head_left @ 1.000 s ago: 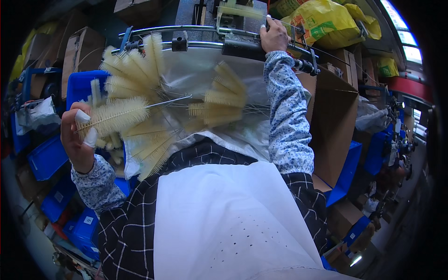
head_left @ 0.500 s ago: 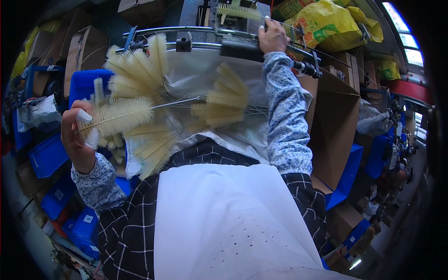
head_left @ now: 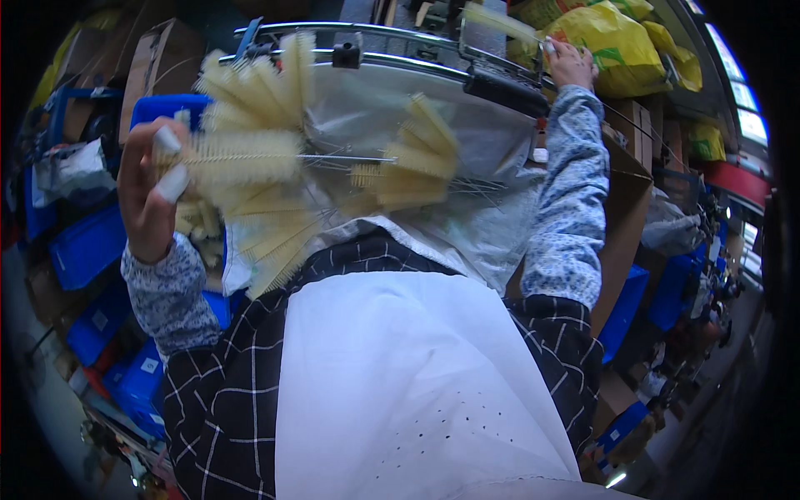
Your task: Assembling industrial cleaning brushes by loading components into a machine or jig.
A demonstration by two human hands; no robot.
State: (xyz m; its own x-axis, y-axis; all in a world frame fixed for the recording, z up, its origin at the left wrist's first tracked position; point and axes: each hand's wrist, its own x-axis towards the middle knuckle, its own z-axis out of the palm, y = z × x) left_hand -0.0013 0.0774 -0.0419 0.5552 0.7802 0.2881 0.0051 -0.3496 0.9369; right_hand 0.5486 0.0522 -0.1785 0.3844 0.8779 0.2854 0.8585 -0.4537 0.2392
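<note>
My left hand (head_left: pixel 150 183), with white covers on two fingertips, pinches the tip of a pale bristle brush (head_left: pixel 242 158) at the left. Its thin wire handle points right, over the other brushes. My right hand (head_left: pixel 572 63) reaches to the upper right, fingers curled at the end of a sliding carriage (head_left: pixel 508 87) on metal rails. A second pale brush (head_left: pixel 500 22) lies along this carriage, its near end by my fingertips. Exactly what those fingers grip is partly hidden. Fanned brushes (head_left: pixel 417 158) lie on the white sheet before me, and another bunch (head_left: pixel 254 92) stands at the left.
Two steel rails (head_left: pixel 400 62) cross the far side, with a black clamp (head_left: pixel 347 52) on them. A blue bin (head_left: pixel 167 108) with brush pieces is beside my left hand. Yellow bags (head_left: pixel 612 50) sit beyond my right hand, and an open cardboard box (head_left: pixel 625 200) stands at the right.
My right hand has moved right, and the carriage with its brush has slid the same way. My left hand has raised its brush slightly and turned it almost level.
</note>
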